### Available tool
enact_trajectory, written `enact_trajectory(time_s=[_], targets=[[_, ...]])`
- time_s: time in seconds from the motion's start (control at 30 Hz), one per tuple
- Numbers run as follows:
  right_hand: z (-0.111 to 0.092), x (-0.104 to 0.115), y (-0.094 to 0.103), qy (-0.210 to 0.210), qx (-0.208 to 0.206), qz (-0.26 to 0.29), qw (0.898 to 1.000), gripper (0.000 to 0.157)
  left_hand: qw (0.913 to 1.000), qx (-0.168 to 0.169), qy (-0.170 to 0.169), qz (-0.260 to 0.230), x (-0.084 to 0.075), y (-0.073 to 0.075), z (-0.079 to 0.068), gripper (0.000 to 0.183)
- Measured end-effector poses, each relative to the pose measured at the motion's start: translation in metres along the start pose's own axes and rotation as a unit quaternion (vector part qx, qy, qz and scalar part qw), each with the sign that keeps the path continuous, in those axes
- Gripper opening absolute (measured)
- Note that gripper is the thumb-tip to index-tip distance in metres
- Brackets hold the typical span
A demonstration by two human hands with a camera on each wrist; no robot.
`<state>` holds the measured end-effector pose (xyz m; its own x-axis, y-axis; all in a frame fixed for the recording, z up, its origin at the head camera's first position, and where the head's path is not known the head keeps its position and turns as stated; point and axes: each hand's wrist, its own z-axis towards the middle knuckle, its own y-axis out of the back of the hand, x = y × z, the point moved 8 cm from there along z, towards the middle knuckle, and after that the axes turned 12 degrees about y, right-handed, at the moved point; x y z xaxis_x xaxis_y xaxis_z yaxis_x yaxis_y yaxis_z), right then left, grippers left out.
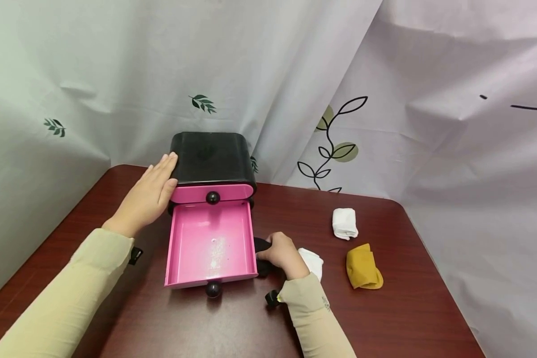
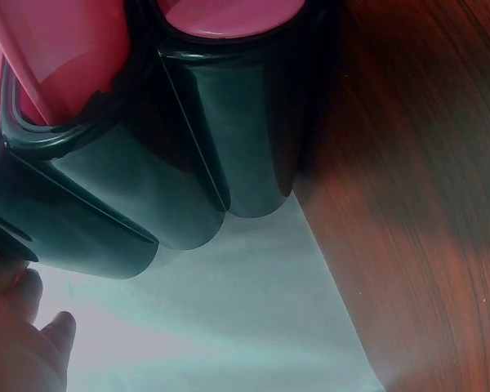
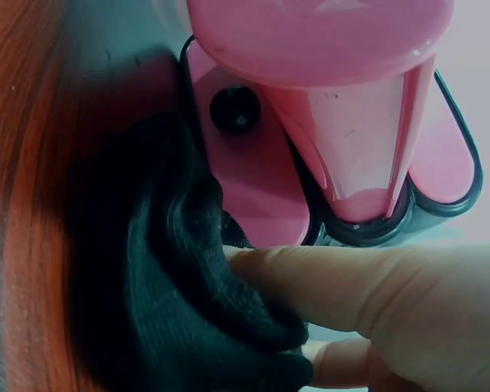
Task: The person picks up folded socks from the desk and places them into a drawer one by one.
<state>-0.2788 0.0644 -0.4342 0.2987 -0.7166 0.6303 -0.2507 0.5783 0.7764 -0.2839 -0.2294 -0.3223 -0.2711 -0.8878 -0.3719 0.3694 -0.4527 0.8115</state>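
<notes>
Head view shows the left hand (image 1: 148, 196) laid flat, fingers straight, against the side of the black drawer box (image 1: 211, 158), seemingly to steady it. Its lower pink drawer (image 1: 210, 246) stands pulled out. Just right of it, the right hand (image 1: 283, 254) clutches a black sock (image 3: 188, 278) on the table (image 1: 407, 308), beside a white sock (image 1: 312, 262).

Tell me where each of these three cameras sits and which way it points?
Head: worn on the person's head, looking forward and down at the table, the drawer box, its open pink drawer, both sleeves and hands.
Left wrist: low beside the left hand, facing the box's black side.
Right wrist: behind the right hand, facing the black sock it grips.
Shared: head and right wrist both show the black sock and the drawer box.
</notes>
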Motion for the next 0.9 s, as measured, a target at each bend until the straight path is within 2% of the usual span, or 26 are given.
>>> enact_trajectory(time_s=[0.23,0.43,0.7,0.9], targets=[[0.000,-0.001,0.000,0.011,-0.026,0.035,0.999,0.023,1.0000,-0.002,-0.003,-0.004,-0.001,0.000,0.000,0.054],[0.000,-0.003,0.009,0.018,-0.080,0.070,0.994,0.024,1.0000,-0.002,-0.002,-0.003,0.000,0.000,0.000,0.055],[-0.003,-0.008,0.026,0.010,-0.148,0.152,0.977,0.032,1.0000,0.000,-0.002,-0.002,0.000,-0.001,0.001,0.055],[-0.007,-0.008,0.039,0.012,-0.189,0.194,0.963,0.030,1.0000,0.000,0.000,0.001,0.001,-0.001,0.001,0.055]])
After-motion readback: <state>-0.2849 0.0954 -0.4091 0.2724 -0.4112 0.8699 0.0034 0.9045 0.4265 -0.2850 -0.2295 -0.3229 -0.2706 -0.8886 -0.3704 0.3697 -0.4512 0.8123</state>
